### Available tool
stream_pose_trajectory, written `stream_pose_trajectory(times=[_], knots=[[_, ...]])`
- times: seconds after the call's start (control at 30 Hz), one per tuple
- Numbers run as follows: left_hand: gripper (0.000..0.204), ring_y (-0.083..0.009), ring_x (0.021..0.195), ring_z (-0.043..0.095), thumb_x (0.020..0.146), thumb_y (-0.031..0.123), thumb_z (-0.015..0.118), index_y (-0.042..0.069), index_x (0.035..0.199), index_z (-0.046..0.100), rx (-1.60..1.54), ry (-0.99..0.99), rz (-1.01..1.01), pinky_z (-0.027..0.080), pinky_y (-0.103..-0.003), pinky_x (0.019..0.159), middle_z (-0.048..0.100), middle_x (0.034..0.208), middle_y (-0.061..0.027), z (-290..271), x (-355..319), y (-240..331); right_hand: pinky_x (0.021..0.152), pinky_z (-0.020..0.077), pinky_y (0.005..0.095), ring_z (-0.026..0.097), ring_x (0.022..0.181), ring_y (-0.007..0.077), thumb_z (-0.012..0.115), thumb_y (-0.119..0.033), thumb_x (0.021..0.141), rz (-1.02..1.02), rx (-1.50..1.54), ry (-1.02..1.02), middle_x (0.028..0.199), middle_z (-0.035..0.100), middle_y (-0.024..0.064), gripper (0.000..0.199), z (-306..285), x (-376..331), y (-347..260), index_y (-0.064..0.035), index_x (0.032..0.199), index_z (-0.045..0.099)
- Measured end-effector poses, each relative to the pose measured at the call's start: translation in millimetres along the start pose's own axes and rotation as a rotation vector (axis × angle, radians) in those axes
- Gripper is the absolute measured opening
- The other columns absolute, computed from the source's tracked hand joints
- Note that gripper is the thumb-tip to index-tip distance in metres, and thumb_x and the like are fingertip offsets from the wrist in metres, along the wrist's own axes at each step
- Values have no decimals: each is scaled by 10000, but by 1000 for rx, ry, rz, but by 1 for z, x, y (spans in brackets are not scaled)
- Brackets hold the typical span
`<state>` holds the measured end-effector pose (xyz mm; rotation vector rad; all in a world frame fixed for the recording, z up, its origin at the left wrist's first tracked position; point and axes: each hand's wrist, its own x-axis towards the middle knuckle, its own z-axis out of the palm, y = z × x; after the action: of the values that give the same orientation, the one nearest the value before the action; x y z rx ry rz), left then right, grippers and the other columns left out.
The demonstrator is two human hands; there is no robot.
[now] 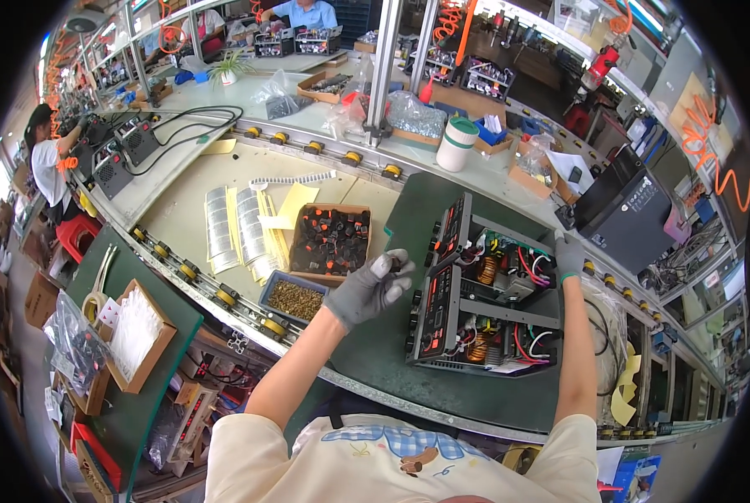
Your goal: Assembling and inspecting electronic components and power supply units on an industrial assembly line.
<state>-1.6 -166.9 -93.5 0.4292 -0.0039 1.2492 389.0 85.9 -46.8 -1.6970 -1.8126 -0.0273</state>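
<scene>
Two gloved hands (365,292), two machines (435,312) (uncovered)

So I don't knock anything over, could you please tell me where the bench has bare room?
The green mat looks bare below the left hand, and between the near unit and the shirt. Crowded: the label sheets, parts box and blue tray sit close together.

No legible lettering on the front panels (435,311) or silver label sheets (218,228)
</scene>
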Motion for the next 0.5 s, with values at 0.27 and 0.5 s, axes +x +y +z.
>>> stream_pose_trajectory(times=[0.27,0.5], knots=[[413,-197,1052,580,845,64,633,43,1238,509,205,123,152,528,-242,862,548,1210,-117,22,0,-9,815,454,462,574,935,431,516,-368,858,-49,24,4,962,625,243,375,-1,0,0,-57,1003,667],[401,-219,1048,592,831,13,622,9,1218,517,278,122,84,522,-293,900,574,1163,-114,19,1,-10,831,446,460,568,951,427,518,-351,856,-26,1,-44,991,620,245,368,-1,3,13,-59,1032,658]])
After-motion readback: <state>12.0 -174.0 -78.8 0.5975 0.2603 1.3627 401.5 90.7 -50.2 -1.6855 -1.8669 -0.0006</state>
